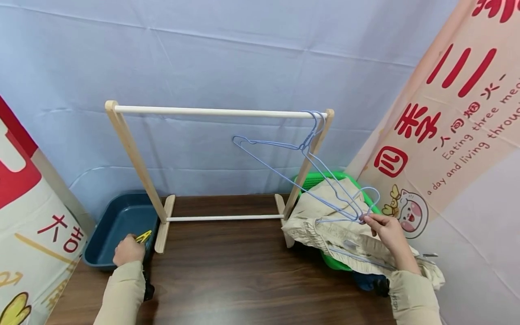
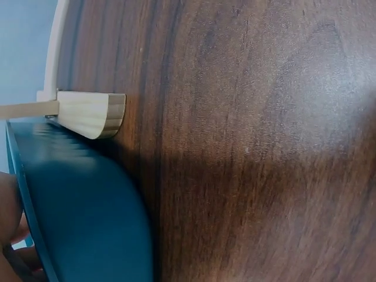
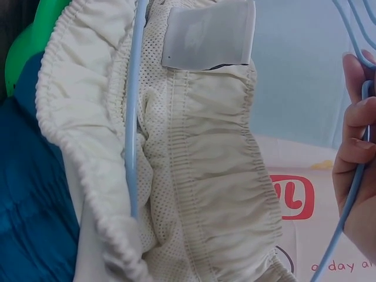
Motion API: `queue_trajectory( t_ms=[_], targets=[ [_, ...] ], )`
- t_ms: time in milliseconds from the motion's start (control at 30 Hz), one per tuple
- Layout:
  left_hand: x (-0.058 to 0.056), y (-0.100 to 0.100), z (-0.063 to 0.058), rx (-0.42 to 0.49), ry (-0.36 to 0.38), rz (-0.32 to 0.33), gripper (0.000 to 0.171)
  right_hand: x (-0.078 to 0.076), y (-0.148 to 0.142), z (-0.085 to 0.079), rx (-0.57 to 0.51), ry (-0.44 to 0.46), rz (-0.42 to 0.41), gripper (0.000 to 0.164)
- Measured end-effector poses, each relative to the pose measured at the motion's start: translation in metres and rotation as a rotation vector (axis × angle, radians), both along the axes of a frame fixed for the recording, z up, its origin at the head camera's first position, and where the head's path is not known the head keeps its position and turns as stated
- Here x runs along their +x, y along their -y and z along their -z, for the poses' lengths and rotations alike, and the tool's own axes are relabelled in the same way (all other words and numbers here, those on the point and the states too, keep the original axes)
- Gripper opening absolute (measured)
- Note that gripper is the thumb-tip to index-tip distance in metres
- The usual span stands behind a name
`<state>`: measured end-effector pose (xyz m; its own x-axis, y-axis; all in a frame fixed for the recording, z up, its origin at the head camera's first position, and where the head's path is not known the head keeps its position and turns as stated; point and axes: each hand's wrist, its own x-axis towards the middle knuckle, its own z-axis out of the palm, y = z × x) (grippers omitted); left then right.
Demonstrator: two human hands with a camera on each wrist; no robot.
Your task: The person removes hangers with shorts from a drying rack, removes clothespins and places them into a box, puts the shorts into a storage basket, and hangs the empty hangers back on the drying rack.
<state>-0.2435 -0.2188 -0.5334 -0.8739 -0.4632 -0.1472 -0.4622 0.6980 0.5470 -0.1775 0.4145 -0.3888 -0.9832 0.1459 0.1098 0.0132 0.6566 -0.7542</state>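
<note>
My right hand (image 1: 387, 234) pinches a blue wire hanger (image 1: 379, 198) near the base of its hook. The hanger's long lower bar (image 3: 133, 117) runs inside the gathered waistband of a cream garment (image 3: 223, 147) with mesh lining and a pale label (image 3: 208, 36). In the head view the garment drapes over a green basket (image 1: 310, 181). My left hand (image 1: 129, 250) holds a yellow clip (image 1: 143, 237) over the dark blue basin (image 1: 91, 253); the left wrist view catches only part of its fingers (image 2: 9, 205) beyond the basin's rim.
A wooden rack with a white top rail (image 1: 215, 111) stands at the back of the brown table (image 1: 223, 275). Blue wire hangers (image 1: 264, 143) hang at its right end. Dark blue cloth (image 3: 35, 188) lies under the cream garment. Printed cloths hang on both sides.
</note>
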Motion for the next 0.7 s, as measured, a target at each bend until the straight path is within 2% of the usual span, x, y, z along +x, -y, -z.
queue_trajectory(
  t_ms=[200,367,567,700],
  targets=[
    [0.001,-0.001,-0.002,0.012,-0.004,-0.011,0.040,0.000,0.001,0.000,0.008,-0.002,0.004,0.038],
    [0.001,-0.004,-0.003,0.027,-0.066,-0.050,0.040,0.000,0.000,0.001,0.014,0.008,0.007,0.039],
    [-0.005,-0.012,-0.005,0.053,-0.188,-0.087,0.037,0.000,0.000,0.000,0.009,0.012,0.004,0.041],
    [-0.012,-0.027,-0.007,0.049,-0.333,-0.084,0.035,-0.001,0.000,0.000,0.007,0.025,0.013,0.041]
  ],
)
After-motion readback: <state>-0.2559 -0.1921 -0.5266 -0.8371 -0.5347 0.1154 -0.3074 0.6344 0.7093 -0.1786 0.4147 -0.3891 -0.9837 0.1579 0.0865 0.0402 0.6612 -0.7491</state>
